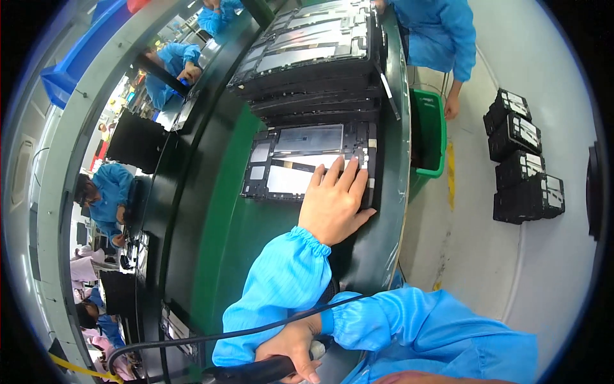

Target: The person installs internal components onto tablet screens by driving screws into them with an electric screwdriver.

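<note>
My left hand point(334, 201) lies palm down, fingers spread, on the lower right part of an opened tablet housing point(259, 185). The housing has a black frame with silver and white panels inside and rests flat on the green bench. Close to my body, my right hand point(288, 349) is closed round a dark, stick-shaped hand tool point(252, 371), partly cut off by the lower edge. A black cable point(256, 331) arcs across my left sleeve. Just beyond the housing rises a tall stack of similar tablet housings point(307, 48).
A green bin point(427, 131) stands right of the bench edge point(401, 192). Further right, stacked black housings point(524, 160) sit on the floor. One co-worker in blue point(438, 32) is at the far right end; others work beyond the grey frame point(54, 192) on the left.
</note>
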